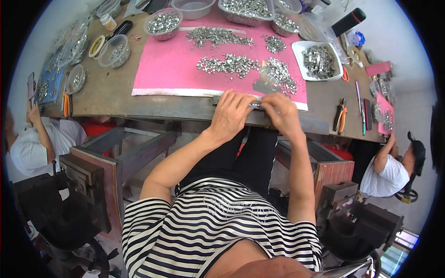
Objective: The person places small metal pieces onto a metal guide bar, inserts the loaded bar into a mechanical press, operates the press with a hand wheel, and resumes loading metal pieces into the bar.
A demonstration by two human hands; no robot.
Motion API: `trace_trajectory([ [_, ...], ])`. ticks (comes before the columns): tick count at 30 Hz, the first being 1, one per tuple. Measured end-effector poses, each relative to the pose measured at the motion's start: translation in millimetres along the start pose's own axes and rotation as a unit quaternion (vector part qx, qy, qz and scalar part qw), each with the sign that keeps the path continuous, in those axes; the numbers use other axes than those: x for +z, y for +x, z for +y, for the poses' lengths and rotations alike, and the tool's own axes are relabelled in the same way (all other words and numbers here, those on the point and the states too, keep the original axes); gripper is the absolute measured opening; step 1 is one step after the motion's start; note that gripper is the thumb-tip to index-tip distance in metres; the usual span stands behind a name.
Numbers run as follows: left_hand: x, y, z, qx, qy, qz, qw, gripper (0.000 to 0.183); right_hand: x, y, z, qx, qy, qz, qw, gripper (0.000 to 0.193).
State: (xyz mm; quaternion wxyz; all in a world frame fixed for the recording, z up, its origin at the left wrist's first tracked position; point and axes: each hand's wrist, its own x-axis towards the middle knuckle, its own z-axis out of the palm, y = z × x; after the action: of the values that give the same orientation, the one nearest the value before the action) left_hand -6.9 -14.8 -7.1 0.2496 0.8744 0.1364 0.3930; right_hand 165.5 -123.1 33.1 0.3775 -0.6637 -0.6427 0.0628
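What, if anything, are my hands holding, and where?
Left hand and right hand are at a narrow metal bar; whether it's gripped, and where, can't be told.

Tabletop, mat laid toward the near edge.
Heaps of metal pieces are spread on the mat; tubs are ranged along its far edge, a tray at its right edge. Pliers are placed by the tabletop's near edge, right of the mat; a hand tool, left. A further tub is set between mat and tape roll.

I can't fully make out the metal piece the right hand partly covers; the top edge crops a clear round tub.
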Motion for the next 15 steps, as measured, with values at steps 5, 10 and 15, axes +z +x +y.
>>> trace_trajectory([
  [5,-0.4,-0.5,-0.3,-0.006,0.003,-0.014,1.0,0.031,-10.6,23.5,32.6,0.045,-0.068,0.053,0.995,0.017],
  [10,0.3,-0.5,-0.1,-0.007,0.003,-0.014,1.0,0.03,-6.0,26.6,53.5,-0.014,-0.095,-0.012,0.995,0.016],
  [15,-0.3,-1.0,0.5,-0.006,0.01,-0.016,1.0,0.03,-10.5,31.2,53.9,-0.068,-0.129,-0.026,0.989,0.012],
])
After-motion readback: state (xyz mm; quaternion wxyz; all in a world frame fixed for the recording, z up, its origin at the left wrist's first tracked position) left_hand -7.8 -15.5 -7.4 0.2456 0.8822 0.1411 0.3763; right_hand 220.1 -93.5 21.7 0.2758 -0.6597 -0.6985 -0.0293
